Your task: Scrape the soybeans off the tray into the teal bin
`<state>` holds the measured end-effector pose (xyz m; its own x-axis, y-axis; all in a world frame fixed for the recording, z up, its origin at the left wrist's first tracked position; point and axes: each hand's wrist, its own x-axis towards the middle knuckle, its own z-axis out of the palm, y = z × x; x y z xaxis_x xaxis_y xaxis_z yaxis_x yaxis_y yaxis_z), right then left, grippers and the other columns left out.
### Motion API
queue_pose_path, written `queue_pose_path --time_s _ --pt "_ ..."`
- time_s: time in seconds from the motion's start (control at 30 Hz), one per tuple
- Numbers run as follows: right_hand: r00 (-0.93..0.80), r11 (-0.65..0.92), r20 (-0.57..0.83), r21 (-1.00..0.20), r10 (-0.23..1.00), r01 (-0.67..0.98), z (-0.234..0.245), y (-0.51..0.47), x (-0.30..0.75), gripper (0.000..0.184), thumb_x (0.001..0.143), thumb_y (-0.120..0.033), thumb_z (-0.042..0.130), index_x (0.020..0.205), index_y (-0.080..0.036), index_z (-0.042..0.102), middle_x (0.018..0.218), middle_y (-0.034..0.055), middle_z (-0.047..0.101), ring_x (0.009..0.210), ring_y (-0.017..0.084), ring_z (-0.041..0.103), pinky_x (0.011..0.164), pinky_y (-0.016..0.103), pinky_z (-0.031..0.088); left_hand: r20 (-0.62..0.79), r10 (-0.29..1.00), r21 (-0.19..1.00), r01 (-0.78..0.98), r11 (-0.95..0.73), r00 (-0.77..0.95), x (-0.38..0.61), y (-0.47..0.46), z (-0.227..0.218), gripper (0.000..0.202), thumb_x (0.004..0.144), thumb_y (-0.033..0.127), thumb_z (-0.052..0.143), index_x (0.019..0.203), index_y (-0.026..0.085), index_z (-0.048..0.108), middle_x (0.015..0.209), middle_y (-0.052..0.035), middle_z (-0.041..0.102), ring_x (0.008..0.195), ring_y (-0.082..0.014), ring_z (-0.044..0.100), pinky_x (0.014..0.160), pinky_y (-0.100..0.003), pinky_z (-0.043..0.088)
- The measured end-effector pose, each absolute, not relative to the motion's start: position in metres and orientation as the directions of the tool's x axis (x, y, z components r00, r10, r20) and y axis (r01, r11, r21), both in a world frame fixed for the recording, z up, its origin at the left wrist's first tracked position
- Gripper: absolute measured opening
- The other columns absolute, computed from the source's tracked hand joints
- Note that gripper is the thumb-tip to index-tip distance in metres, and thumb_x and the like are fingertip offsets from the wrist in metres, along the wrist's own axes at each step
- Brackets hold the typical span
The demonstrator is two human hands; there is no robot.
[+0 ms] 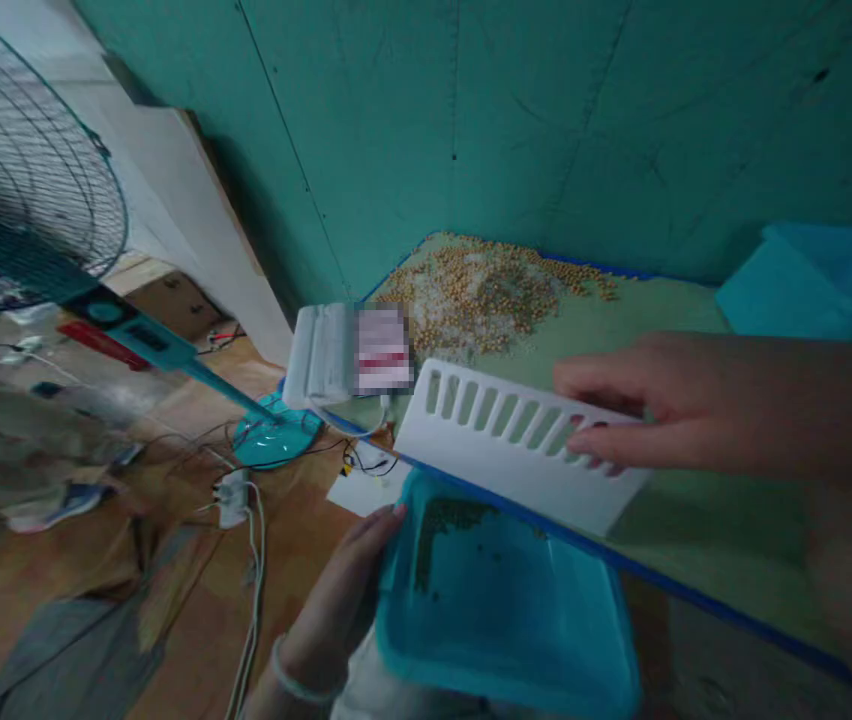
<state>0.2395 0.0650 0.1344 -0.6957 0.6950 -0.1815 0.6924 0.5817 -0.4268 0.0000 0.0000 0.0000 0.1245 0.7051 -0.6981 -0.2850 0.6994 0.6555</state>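
The person's right hand [636, 420] was nearly closed, pinching a white slotted panel [486, 455] by its right end, thumb over the slots. The panel sat at the table's near edge; I couldn't tell whether it touched the green tabletop [733, 540]. The left hand [347, 580] held a blue basin [538, 640] by its left side just below that edge, thumb at the rim, the other fingers out of sight. Small dark grains lay in the basin's far left corner. Past the panel, near the wall, spread yellowish beans [486, 290] mixed with white grains. The right forearm hid part of a blue container [793, 295]. The fan [107, 310] was cut off, and another person's shoe [58, 510] was blurred.
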Motion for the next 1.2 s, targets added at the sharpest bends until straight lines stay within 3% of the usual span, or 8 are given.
queue_pose_path --time_s 0.17,0.27,0.47,0.77,0.87,0.97,1.1,1.2 --pt "-0.531 0.455 -0.022 -0.487 0.847 0.745 0.144 0.078 0.253 0.020 0.078 -0.043 0.044 0.082 -0.026 0.054 0.074 -0.0043 0.061 0.058 0.011 0.057 0.042 0.019 0.041 -0.714 0.668 0.614 -0.269 0.742 0.209 -0.015 0.006 0.002 0.023 0.067 0.019 0.060 0.090 0.011 0.061 0.062 -0.0049 0.071 0.058 -0.0222 0.066 0.055 -0.030 0.051" --pt "-0.426 0.397 0.097 -0.587 0.900 0.705 0.140 0.082 0.261 0.019 0.076 -0.041 0.048 0.083 -0.025 0.056 0.075 -0.0033 0.062 0.060 0.012 0.058 0.044 0.020 0.044 -0.656 0.695 0.674 -0.185 0.715 0.294 -0.025 0.005 0.001 0.028 0.064 0.013 0.061 0.092 0.012 0.058 0.070 -0.0062 0.072 0.063 -0.0236 0.066 0.059 -0.033 0.051" --pt "-0.204 0.335 0.266 -0.756 0.942 0.563 0.130 0.100 0.274 0.011 0.073 -0.032 0.055 0.078 -0.022 0.057 0.070 -0.0033 0.062 0.060 0.011 0.058 0.050 0.021 0.045 -0.563 0.776 0.789 -0.095 0.607 0.284 -0.033 0.009 0.004 0.033 0.058 0.007 0.057 0.089 0.017 0.058 0.077 -0.0010 0.071 0.071 -0.0240 0.065 0.063 -0.034 0.051" --pt "-0.010 0.249 0.278 -0.843 0.961 0.476 0.127 0.114 0.261 0.014 0.072 -0.033 0.056 0.076 -0.021 0.059 0.063 -0.0024 0.062 0.055 0.010 0.055 0.051 0.022 0.042 -0.576 0.736 0.762 -0.091 0.641 0.355 -0.032 0.033 0.003 0.032 0.055 0.005 0.053 0.083 0.017 0.062 0.064 -0.0002 0.070 0.062 -0.0223 0.064 0.061 -0.035 0.050" --pt "-0.024 0.242 0.261 -0.854 0.965 0.461 0.136 0.123 0.256 0.019 0.068 -0.038 0.059 0.075 -0.021 0.060 0.062 -0.0016 0.062 0.051 0.011 0.054 0.047 0.023 0.040 -0.529 0.722 0.744 -0.166 0.647 0.446 -0.029 0.036 -0.005 0.033 0.054 0.004 0.050 0.081 0.016 0.064 0.067 -0.0020 0.071 0.062 -0.0218 0.064 0.064 -0.035 0.048" --pt "-0.066 0.222 0.214 -0.888 0.975 0.402 0.139 0.139 0.254 0.018 0.065 -0.038 0.062 0.072 -0.021 0.060 0.063 -0.0006 0.062 0.051 0.012 0.054 0.046 0.024 0.041 -0.456 0.745 0.749 -0.242 0.617 0.487 -0.024 0.038 -0.016 0.037 0.050 0.003 0.049 0.080 0.014 0.067 0.062 -0.0029 0.070 0.059 -0.0216 0.064 0.056 -0.030 0.048" --pt "-0.026 0.200 0.200 -0.951 0.979 0.234 0.130 0.155 0.258 0.014 0.063 -0.035 0.063 0.070 -0.023 0.059 0.061 -0.0021 0.061 0.050 0.011 0.054 0.047 0.023 0.042 -0.412 0.745 0.714 -0.322 0.621 0.524 -0.017 0.037 -0.022 0.048 0.046 0.003 0.051 0.090 0.014 0.066 0.067 -0.0040 0.071 0.067 -0.0245 0.065 0.059 -0.031 0.047" --pt "-0.013 0.191 0.194 -0.952 0.981 0.238 0.124 0.155 0.262 0.014 0.063 -0.035 0.064 0.070 -0.023 0.059 0.060 -0.0022 0.061 0.049 0.011 0.054 0.045 0.023 0.042 -0.420 0.739 0.716 -0.308 0.626 0.527 -0.016 0.038 -0.018 0.053 0.049 0.003 0.051 0.099 0.015 0.063 0.067 -0.0036 0.072 0.070 -0.0252 0.064 0.061 -0.031 0.047"
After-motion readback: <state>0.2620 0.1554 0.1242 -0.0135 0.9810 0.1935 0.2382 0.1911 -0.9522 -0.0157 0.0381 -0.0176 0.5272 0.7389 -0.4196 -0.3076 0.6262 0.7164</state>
